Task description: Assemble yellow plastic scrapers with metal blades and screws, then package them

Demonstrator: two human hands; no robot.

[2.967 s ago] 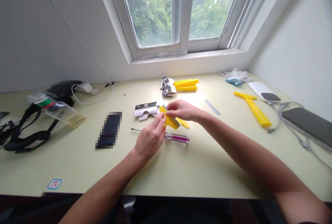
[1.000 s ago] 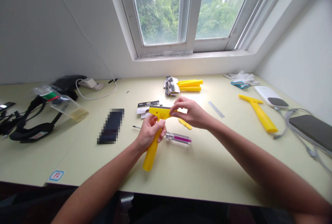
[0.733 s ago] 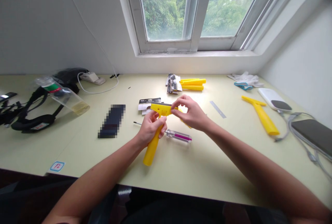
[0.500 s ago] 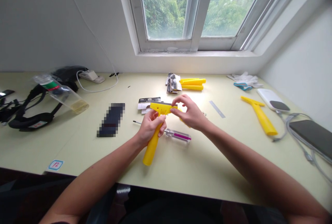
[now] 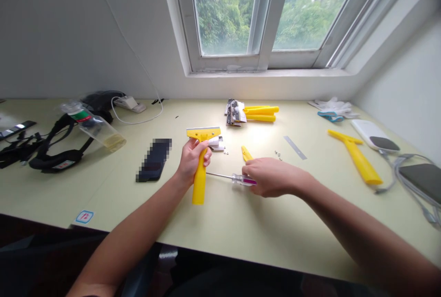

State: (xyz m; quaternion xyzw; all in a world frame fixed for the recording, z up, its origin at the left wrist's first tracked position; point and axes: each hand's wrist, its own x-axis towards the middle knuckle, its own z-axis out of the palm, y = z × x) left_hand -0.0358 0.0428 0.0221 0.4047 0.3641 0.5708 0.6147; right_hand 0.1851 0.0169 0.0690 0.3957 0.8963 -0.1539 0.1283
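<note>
My left hand [image 5: 193,158] is closed round the handle of a yellow scraper [image 5: 199,187], held upright above the table with its wide head and metal blade edge at the top. My right hand [image 5: 272,177] lies low over the table, its fingers curled at the handle end of a screwdriver [image 5: 241,179] with a clear and purple grip. The screwdriver's shaft points left, and its tip is hidden behind the scraper and my left hand. Just beyond my right fingers lies a small yellow piece [image 5: 245,153], partly covered by the hand.
Small screws [image 5: 278,154] and a flat metal blade [image 5: 295,147] lie to the right. Another yellow scraper [image 5: 356,159] rests farther right near cables. Packaged yellow scrapers [image 5: 257,113] are at the back. A dark phone-like slab [image 5: 155,161] and a bottle [image 5: 99,131] stand left.
My right hand has left the scraper's head and come down to the screwdriver handle. My left hand has turned the scraper so its blade edge is level at the top.
</note>
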